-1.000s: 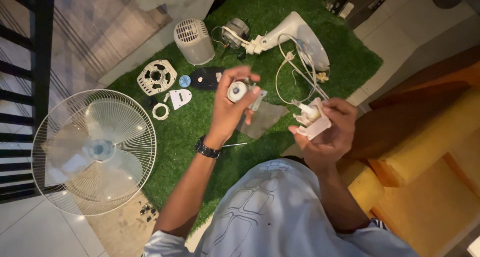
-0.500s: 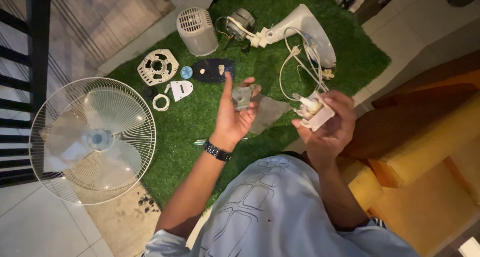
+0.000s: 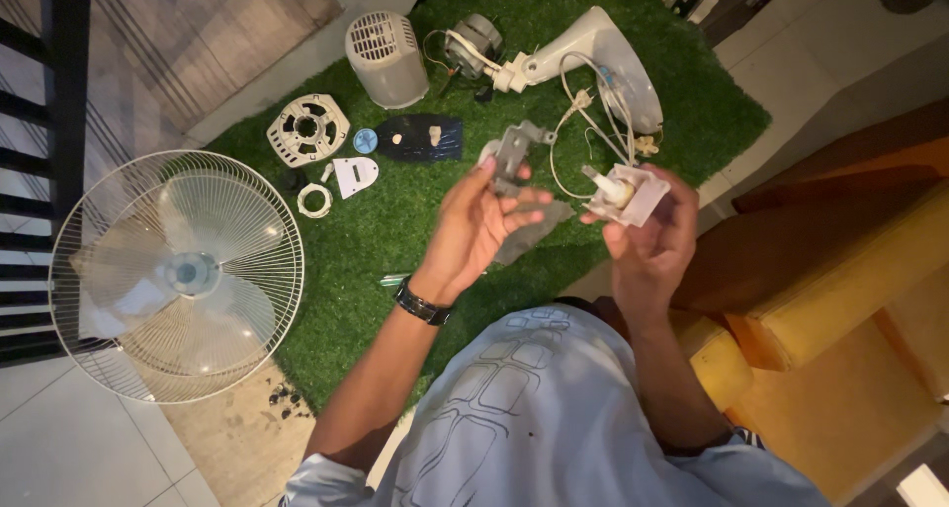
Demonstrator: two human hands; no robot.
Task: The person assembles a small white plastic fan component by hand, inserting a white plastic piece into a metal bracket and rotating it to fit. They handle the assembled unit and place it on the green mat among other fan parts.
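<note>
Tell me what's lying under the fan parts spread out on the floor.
A green artificial grass mat lies under the grey motor cover, white stand piece and dark oval plate. The caged fan head overlaps its left edge. The floor under the mat is hidden.

Green turf mat (image 3: 386, 240) carries fan parts (image 3: 308, 128) and motor cover (image 3: 385, 58).

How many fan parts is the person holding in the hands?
2. The left hand holds a grey metal bracket over the green mat. The right hand holds a white wired switch block. Smaller pieces may be hidden in the palms.
</note>
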